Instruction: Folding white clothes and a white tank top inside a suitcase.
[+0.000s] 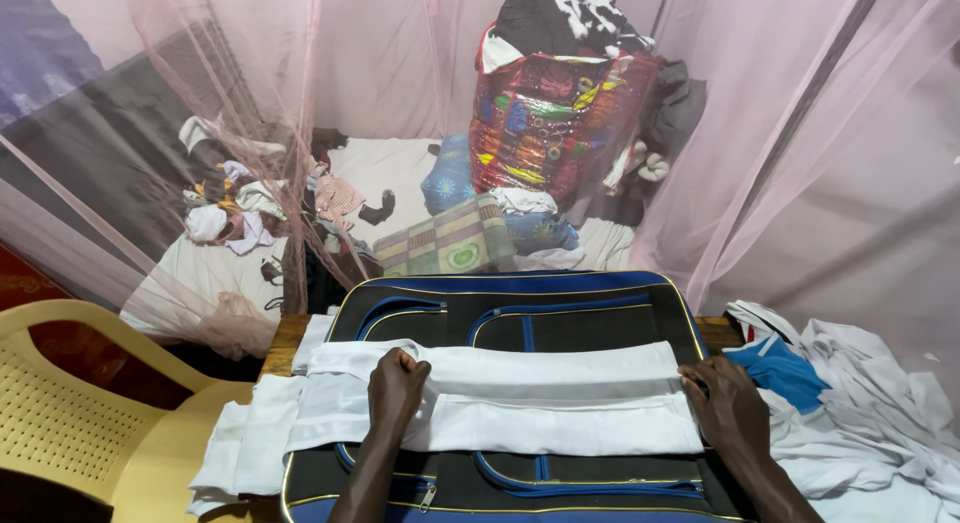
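White garment lies folded across black-and-blue suitcase; left hand fisted on its middle fold, right hand flat, fingers curled over its right end; overhanging left end may slide, undoing the fold.

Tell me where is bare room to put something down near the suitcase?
Free: the suitcase top behind the folded white cloth, the strip before it, and the yellow chair seat. Crowded: the clothes heap on the right.
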